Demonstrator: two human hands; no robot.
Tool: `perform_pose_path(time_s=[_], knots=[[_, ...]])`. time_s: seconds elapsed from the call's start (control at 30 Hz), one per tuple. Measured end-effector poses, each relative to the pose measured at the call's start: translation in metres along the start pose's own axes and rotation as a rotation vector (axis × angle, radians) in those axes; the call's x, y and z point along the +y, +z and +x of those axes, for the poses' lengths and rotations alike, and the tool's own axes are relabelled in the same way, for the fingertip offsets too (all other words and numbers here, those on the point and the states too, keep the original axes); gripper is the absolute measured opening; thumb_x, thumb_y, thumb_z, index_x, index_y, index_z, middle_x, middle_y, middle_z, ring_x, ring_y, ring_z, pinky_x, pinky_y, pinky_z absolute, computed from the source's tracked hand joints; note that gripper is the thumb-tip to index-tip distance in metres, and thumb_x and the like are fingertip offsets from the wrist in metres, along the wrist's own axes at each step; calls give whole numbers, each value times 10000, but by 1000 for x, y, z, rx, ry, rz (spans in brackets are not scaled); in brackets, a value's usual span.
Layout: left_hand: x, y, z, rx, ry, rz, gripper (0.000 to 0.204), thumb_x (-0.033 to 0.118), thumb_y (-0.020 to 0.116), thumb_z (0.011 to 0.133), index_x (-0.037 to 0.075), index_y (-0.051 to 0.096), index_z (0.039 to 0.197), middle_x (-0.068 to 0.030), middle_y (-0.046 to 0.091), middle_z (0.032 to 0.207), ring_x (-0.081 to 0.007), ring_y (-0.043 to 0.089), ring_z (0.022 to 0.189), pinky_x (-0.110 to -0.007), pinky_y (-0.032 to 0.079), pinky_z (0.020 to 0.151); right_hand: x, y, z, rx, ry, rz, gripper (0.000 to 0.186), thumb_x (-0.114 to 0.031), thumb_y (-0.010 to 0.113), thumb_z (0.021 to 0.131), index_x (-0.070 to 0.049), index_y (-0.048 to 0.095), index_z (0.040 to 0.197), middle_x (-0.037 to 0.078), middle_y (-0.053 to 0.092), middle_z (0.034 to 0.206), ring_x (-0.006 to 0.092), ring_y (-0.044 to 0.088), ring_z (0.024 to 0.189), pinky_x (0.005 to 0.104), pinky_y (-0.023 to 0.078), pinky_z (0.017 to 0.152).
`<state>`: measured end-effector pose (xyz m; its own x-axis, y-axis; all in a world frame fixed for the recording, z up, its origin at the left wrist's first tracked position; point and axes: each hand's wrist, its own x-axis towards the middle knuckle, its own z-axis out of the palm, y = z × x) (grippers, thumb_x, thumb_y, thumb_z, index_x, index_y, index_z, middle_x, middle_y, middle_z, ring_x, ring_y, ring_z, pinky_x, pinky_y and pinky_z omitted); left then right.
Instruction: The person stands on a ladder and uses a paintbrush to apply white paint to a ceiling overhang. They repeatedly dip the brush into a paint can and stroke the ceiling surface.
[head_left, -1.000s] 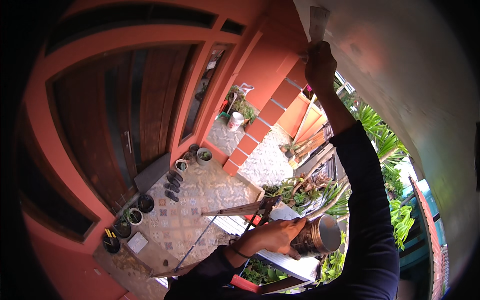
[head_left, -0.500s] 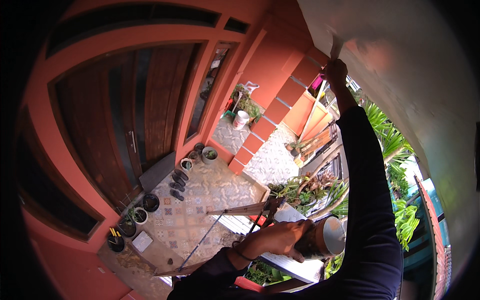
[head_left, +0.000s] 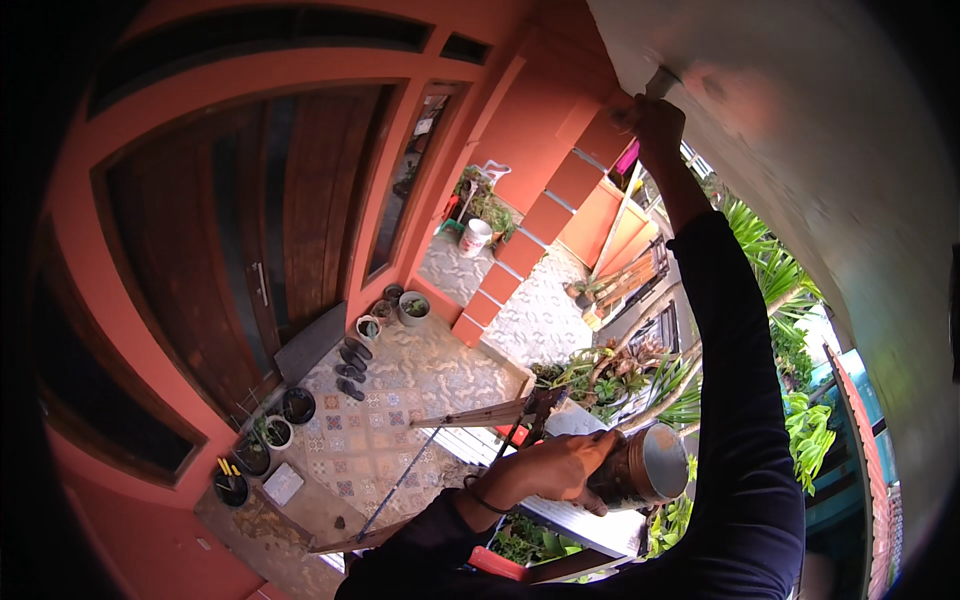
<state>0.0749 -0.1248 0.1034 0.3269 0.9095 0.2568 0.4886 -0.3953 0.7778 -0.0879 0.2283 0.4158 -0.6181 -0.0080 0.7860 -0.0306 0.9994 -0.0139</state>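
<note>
My left hand (head_left: 550, 470), with a dark band at the wrist, is closed around a stained cylindrical can (head_left: 655, 465) tilted on its side. The can's open mouth points right and shows a pale grey inside. My right arm reaches far up. At its end, my right hand (head_left: 657, 128) grips a small flat-ended tool (head_left: 661, 82), a brush or a scraper. The tool's end meets the pale overhead surface (head_left: 800, 170) near its left edge. My fingers cover its handle, so its exact kind cannot be made out.
Below me stands a wooden frame (head_left: 480, 415) with a blue cord (head_left: 405, 480). Potted plants (head_left: 280, 430) and dark footwear (head_left: 352, 368) line the tiled floor by a wooden door (head_left: 330, 210). A white bucket (head_left: 475, 237) stands farther off. Green plants (head_left: 640, 375) grow at the right.
My right hand has moved slightly left and up, its wrist turned, with the tool along the overhead surface. The left hand and can have shifted only slightly.
</note>
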Motion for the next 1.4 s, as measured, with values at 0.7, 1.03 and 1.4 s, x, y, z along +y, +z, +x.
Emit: perform_pose_path(time_s=[0.7, 1.03, 1.4], knots=[[-7, 2, 3, 90, 147, -89, 1274, 504, 969, 728, -223, 309, 1540, -396, 657, 1263, -494, 676, 1200, -474, 566, 980, 101, -18, -57, 222, 338, -748, 281, -311, 617, 1063, -33, 643, 1034, 225, 726, 911, 446, 757, 894, 547, 610, 778], [-8, 5, 4, 75, 110, -59, 1308, 562, 949, 731, -217, 305, 1560, -401, 624, 1343, -486, 657, 1254, -453, 556, 1038, 112, -79, -26, 2, 72, -1054, 369, -350, 497, 1134, -84, 726, 1022, 205, 687, 983, 382, 749, 885, 514, 603, 771], [1, -4, 0, 76, 94, -69, 1266, 489, 968, 728, -221, 303, 1538, -387, 636, 1314, -487, 652, 1244, -460, 547, 1033, 121, -41, -82, -160, 690, -1490, 394, -511, 636, 1049, -167, 825, 1075, 35, 761, 969, 219, 777, 939, 378, 582, 699]])
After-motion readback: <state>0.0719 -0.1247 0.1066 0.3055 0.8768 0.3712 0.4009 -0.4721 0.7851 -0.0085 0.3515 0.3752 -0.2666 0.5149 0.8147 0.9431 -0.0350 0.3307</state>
